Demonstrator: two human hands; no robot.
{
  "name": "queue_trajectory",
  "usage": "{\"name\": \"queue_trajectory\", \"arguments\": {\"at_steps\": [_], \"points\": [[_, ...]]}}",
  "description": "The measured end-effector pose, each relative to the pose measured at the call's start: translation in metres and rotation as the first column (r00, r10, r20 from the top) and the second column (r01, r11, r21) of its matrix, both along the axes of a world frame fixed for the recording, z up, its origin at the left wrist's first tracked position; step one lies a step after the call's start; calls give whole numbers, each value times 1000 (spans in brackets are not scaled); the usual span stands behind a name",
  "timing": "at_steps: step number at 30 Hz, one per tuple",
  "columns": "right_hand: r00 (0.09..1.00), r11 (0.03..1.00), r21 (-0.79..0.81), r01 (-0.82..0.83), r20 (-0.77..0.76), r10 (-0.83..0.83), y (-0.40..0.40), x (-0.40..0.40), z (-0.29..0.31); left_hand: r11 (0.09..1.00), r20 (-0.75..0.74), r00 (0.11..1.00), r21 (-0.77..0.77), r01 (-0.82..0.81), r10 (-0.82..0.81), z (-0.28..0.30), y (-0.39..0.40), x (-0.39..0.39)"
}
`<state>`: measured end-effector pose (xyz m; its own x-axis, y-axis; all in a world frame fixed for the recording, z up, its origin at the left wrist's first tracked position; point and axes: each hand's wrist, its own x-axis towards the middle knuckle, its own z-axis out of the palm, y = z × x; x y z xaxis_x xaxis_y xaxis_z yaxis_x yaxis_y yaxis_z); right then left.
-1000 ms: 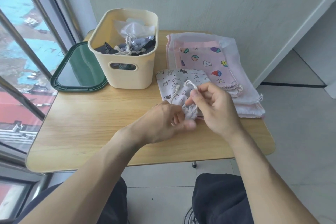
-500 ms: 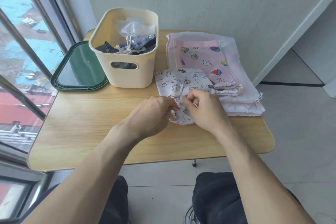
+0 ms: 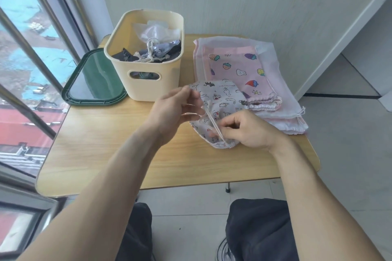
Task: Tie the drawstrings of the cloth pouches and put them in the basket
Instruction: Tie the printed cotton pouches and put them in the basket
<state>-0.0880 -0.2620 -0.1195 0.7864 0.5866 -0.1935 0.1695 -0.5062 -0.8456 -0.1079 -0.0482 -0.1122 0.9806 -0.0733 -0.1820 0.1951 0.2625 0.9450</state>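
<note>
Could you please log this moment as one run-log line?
step: tying | left hand: pinches drawstring | right hand: pinches drawstring | pouch: on table | basket: holds pouches

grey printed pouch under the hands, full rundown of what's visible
The grey pouch is soft cloth with small cartoon-animal prints, lying flat on the wooden table before the cream basket, its far-right edge touching the pink pouches. The left hand pulls its pale drawstring taut; the right hand pinches the gathered mouth.

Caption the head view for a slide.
Both hands, left hand and right hand, pull the drawstring of a grey printed pouch beside the cream basket.
</note>
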Motion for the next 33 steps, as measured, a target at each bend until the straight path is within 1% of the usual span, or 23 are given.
{"name": "queue_trajectory", "arguments": {"at_steps": [3, 6, 7, 9, 11, 13, 14, 17, 20, 22, 25, 27, 28, 29, 30, 31, 33], "points": [[989, 998, 28, -62, -134, 66, -6, -3, -1, 1000, 13, 1000, -10, 22, -22, -3, -15, -1], [980, 993, 111, -36, -190, 57, -1, -6, -5, 998, 35, 999, 64, 29, -31, -3, -25, -4], [982, 993, 114, -30, -183, 50, -1, -7, -5, 993, 43, 998, 109, 47, -52, -2, -27, -6], [992, 996, 75, -41, -117, 50, -1, -11, -3, 964, 69, 987, 238, 122, -142, 1, -29, -10], [995, 998, 60, -34, -91, 39, 0, -13, -3, 902, 105, 968, 397, 169, -227, 6, -26, -14], [998, 998, 65, -2, -67, 6, 2, -15, -3, 820, 125, 953, 548, 167, -278, 10, -20, -16], [998, 998, 70, 9, -58, -5, 3, -16, -4, 785, 114, 948, 594, 175, -298, 13, -15, -18], [1000, 998, 60, 28, -15, -27, 5, -14, -7, 735, 77, 933, 640, 223, -351, 17, -1, -24], [998, 996, 67, 63, -4, -63, 5, -12, -10, 680, 116, 939, 719, 146, -324, 14, 9, -25], [997, 992, 97, 80, -18, -79, 6, -11, -11, 626, 138, 945, 775, 82, -295, 12, 16, -22], [996, 986, 146, 79, -48, -72, 9, -14, -10, 537, 116, 956, 842, 49, -269, 12, 22, -25], [996, 981, 175, 80, -57, -71, 9, -15, -12, 472, 216, 950, 877, -87, -226, 12, 20, -28], [996, 980, 184, 78, -64, -67, 10, -16, -12, 468, 284, 935, 869, -159, -211, 11, 17, -29], [995, 979, 189, 73, -79, -59, 11, -17, -12, 483, 338, 919, 851, -206, -202, 11, 14, -31], [994, 979, 190, 72, -92, -55, 11, -16, -12, 501, 362, 909, 837, -220, -206, 8, 8, -30], [993, 979, 192, 71, -103, -52, 11, -17, -12, 512, 354, 908, 835, -199, -224, 4, 2, -30], [992, 978, 197, 69, -116, -46, 11, -17, -11, 521, 270, 921, 849, -90, -281, -4, -10, -31]]}}
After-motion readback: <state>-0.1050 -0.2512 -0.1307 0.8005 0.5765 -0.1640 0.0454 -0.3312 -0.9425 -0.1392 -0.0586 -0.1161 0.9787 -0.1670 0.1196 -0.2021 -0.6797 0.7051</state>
